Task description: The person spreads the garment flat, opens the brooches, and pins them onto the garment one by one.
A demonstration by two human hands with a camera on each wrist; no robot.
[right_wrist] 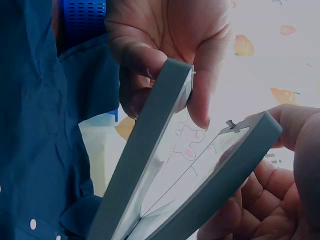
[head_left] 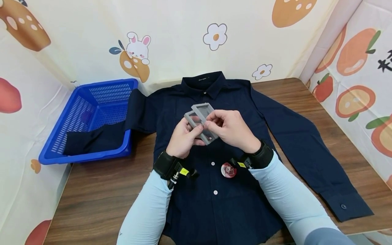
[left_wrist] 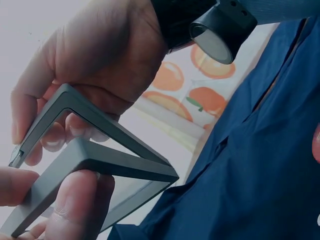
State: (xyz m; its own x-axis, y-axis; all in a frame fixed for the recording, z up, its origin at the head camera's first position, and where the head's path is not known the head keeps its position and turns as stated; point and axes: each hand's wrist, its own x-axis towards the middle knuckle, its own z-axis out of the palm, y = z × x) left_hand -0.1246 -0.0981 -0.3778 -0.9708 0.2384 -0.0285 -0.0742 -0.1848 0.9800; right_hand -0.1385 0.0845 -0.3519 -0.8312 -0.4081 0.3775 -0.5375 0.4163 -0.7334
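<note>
Over a dark navy button-up shirt (head_left: 220, 207), both hands hold a small grey hinged display case (head_left: 204, 109) with clear film windows. Its two framed halves stand apart in a V in the right wrist view, joined at one end. My left hand (head_left: 179, 140) grips one half (right_wrist: 155, 135) by its edge between thumb and fingers. The other half (right_wrist: 220, 185) is pinched by my right hand (head_left: 234, 129). Only bare window film shows between the frames. A round badge with a cartoon figure (head_left: 228, 170) lies on the shirt front below my right wrist.
A blue plastic basket (head_left: 105, 89) stands at the left, with one shirt sleeve (head_left: 95, 139) draped over its rim and down inside. The other sleeve (head_left: 306, 156) stretches right across the wooden table (head_left: 104, 197). Printed cloth walls (head_left: 180, 41) enclose the table's back and sides.
</note>
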